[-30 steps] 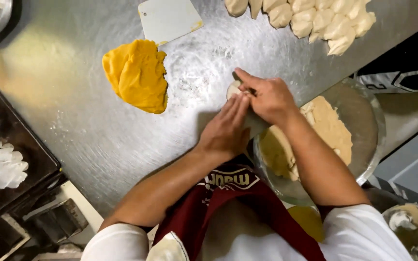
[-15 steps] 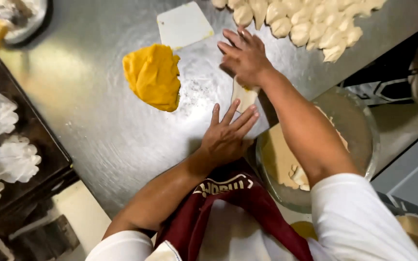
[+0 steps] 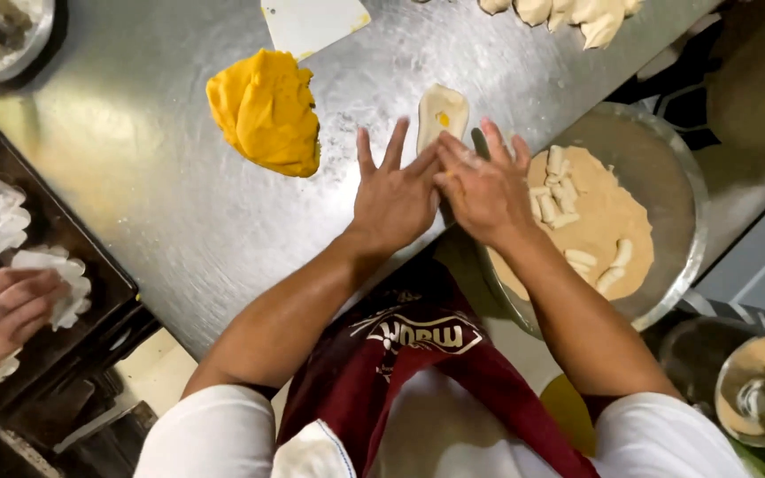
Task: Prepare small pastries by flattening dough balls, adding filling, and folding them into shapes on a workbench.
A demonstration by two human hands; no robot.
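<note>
My left hand (image 3: pixel 393 196) and my right hand (image 3: pixel 487 188) lay side by side at the middle of the frame, palms down and fingers spread flat, clamped on nothing. Just above my fingertips sat the small pale oblong piece of dough (image 3: pixel 442 113) with a yellow dab showing at its centre, resting on the floured stainless steel table (image 3: pixel 161 195); my hands were at its near end, though I could not tell whether they touched it. The big lump of orange-yellow filling (image 3: pixel 264 111) sat to the upper left, within easy reach, below the white plastic scraper (image 3: pixel 307 22). The round metal bowl of tan dough with short cut pieces (image 3: pixel 608 217) stood right beside my right wrist. At the far left another person's hand (image 3: pixel 2 310) rested by white paper cups on a dark tray (image 3: pixel 64 239).
</note>
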